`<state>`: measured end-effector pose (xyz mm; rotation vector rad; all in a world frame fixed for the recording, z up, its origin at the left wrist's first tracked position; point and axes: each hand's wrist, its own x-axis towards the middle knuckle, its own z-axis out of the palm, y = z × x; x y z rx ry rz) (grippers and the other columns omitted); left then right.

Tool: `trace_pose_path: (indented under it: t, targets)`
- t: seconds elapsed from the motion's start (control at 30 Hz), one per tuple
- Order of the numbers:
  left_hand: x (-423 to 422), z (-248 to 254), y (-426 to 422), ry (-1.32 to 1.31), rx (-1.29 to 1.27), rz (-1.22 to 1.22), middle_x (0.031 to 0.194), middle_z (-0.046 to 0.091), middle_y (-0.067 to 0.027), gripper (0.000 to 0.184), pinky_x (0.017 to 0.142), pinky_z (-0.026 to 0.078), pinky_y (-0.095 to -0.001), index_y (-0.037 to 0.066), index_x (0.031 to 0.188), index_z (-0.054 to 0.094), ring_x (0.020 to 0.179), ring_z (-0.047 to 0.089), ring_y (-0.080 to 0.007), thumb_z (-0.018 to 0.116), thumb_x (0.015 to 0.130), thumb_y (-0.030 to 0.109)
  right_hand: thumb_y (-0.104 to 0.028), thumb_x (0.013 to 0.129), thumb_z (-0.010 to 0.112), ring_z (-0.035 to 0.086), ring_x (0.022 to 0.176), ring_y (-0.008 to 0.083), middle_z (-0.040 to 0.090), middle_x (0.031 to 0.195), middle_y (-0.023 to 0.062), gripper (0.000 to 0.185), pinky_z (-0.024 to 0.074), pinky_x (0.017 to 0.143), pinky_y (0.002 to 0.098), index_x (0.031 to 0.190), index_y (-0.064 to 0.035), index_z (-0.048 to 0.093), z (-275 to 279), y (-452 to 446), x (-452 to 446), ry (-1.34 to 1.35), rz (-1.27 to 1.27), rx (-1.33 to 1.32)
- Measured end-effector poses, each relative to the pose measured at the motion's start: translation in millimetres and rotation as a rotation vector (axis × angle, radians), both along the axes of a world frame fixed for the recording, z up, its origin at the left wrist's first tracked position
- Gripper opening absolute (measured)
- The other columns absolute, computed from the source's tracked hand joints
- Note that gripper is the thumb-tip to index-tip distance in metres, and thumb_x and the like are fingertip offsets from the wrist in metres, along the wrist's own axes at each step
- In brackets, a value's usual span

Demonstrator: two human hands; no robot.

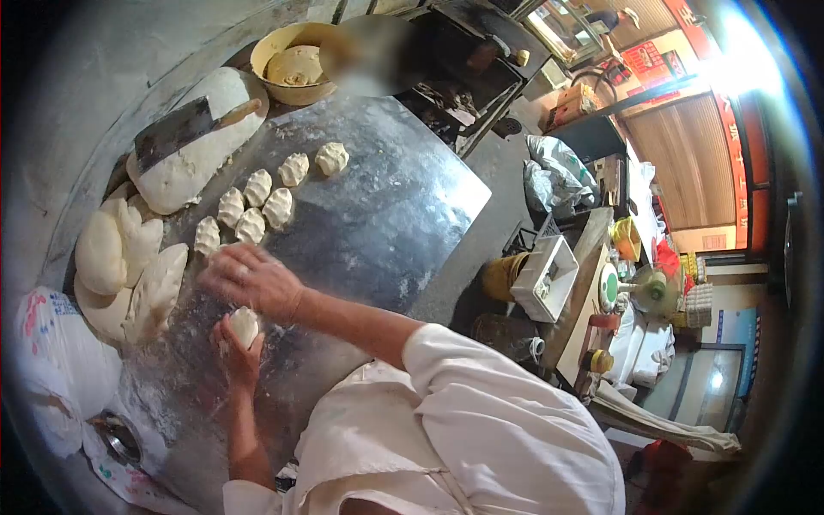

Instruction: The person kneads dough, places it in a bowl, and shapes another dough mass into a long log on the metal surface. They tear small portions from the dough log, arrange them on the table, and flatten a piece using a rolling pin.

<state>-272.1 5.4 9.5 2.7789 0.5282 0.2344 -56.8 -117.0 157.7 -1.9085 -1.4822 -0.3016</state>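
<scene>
My left hand [239, 356] is wrapped round a small pale dough piece [245, 324] just over the floured metal worktop [369, 197]. Right beside it, my right hand [253, 279] is spread palm down, its fingers blurred and nothing visible in them; what lies under the palm is hidden. Beyond that hand, several ridged dough pieces [257, 187] sit in a loose group. Left of both hands lie large folded lumps of dough [112, 249]. A wide-bladed cleaver [176, 133] rests on a long dough slab [193, 172].
At the top, a yellow basin [296, 39] holds dough, beside a dark stove [463, 77]. Plastic bags [64, 360] and a metal bowl [116, 438] are at the lower left. Right of the worktop stand a white crate [547, 279] and a bucket [502, 276]. A person [608, 21] is far off.
</scene>
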Motion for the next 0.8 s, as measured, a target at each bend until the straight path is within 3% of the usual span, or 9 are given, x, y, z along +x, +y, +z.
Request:
trace_pose_path:
  t: [0.03,0.1,0.17,0.23,0.33,0.37,0.47,0.7,0.8]
  targets:
    - [6.4,22.6,-4.1,0.029,-0.085,-0.001,0.135,0.048,-0.0231,0.076,0.100,0.045,-0.0549,0.007,0.152,0.037,0.120,0.053,-0.0432,0.078,0.089,0.021,-0.033,0.088,0.070,0.044,0.138,0.0381,0.050,0.146,0.0126,0.054,0.0349,0.115,0.0547,0.139,-0.0178,0.060,-53.9,-17.8,-1.6,-0.225,-0.141,-0.488]
    - [15.8,61.1,-1.4,0.068,-0.169,-0.010,0.135,0.047,-0.0226,0.069,0.096,0.048,-0.0541,0.004,0.151,0.036,0.120,0.053,-0.0418,0.074,0.093,0.013,-0.032,0.092,0.067,0.045,0.138,0.0370,0.050,0.148,0.0131,0.051,0.0336,0.116,0.0579,0.141,-0.0176,0.059,-67.9,-27.6,-8.6,-0.144,-0.055,-0.508]
    - [33.7,80.5,-9.9,0.165,-0.510,0.027,0.133,0.049,-0.0247,0.067,0.097,0.047,-0.0526,-0.002,0.145,0.038,0.120,0.054,-0.0431,0.074,0.090,0.006,-0.030,0.097,0.063,0.045,0.140,0.0347,0.048,0.151,0.0149,0.049,0.0332,0.117,0.0575,0.143,-0.0168,0.057,-63.4,-21.5,-23.9,0.181,-0.028,-0.292]
    - [40.4,60.4,-6.5,0.151,-0.514,-0.069,0.133,0.049,-0.0250,0.066,0.097,0.047,-0.0525,-0.002,0.143,0.040,0.120,0.055,-0.0438,0.074,0.087,0.004,-0.033,0.097,0.064,0.044,0.141,0.0354,0.047,0.152,0.0165,0.052,0.0381,0.116,0.0525,0.145,-0.0147,0.055,-52.6,-20.1,-28.3,0.334,-0.043,-0.310]
    - [54.4,87.1,-20.1,0.090,-0.501,-0.131,0.132,0.049,-0.0241,0.065,0.098,0.046,-0.0518,-0.001,0.140,0.042,0.120,0.054,-0.0441,0.075,0.083,-0.001,-0.036,0.092,0.072,0.061,0.122,0.0375,0.063,0.131,0.0241,0.047,0.0499,0.103,0.0449,0.123,-0.0010,0.070,-46.7,-21.5,-43.7,1.198,-0.352,-0.027]
    - [66.3,100.9,-29.8,0.034,-0.484,-0.146,0.132,0.050,-0.0230,0.066,0.099,0.046,-0.0513,0.000,0.139,0.044,0.121,0.054,-0.0436,0.075,0.081,-0.003,-0.036,0.092,0.072,0.061,0.122,0.0375,0.063,0.131,0.0241,0.047,0.0499,0.103,0.0449,0.123,-0.0010,0.070,-44.3,-22.9,-42.9,1.183,-0.362,-0.028]
    - [75.4,99.1,-41.8,-0.023,-0.601,-0.189,0.130,0.051,-0.0203,0.051,0.101,0.045,-0.0488,0.000,0.139,0.046,0.123,0.053,-0.0388,0.067,0.093,0.010,-0.032,0.092,0.070,0.074,0.089,0.0413,0.073,0.091,0.0290,0.040,0.0578,0.083,0.0450,0.105,0.0056,0.073,-33.0,-25.8,-41.9,1.199,-0.406,0.014]
    - [69.1,71.6,-77.9,-0.067,-1.608,-0.018,0.123,0.057,-0.0096,0.046,0.099,0.048,-0.0410,0.006,0.137,0.052,0.118,0.058,-0.0257,0.046,0.109,0.042,-0.028,0.096,0.065,0.074,0.096,0.0387,0.074,0.098,0.0271,0.035,0.0571,0.085,0.0461,0.105,0.0048,0.072,-24.4,-61.7,-67.2,1.240,-0.600,-0.086]
    - [66.2,79.2,-96.0,-0.199,-1.905,0.019,0.120,0.060,-0.0123,0.035,0.094,0.051,-0.0424,0.007,0.135,0.053,0.110,0.064,-0.0306,0.052,0.107,0.026,-0.027,0.096,0.064,0.074,0.093,0.0397,0.073,0.094,0.0279,0.034,0.0578,0.083,0.0465,0.103,0.0050,0.072,-35.4,-85.3,-71.1,1.146,-0.704,-0.041]
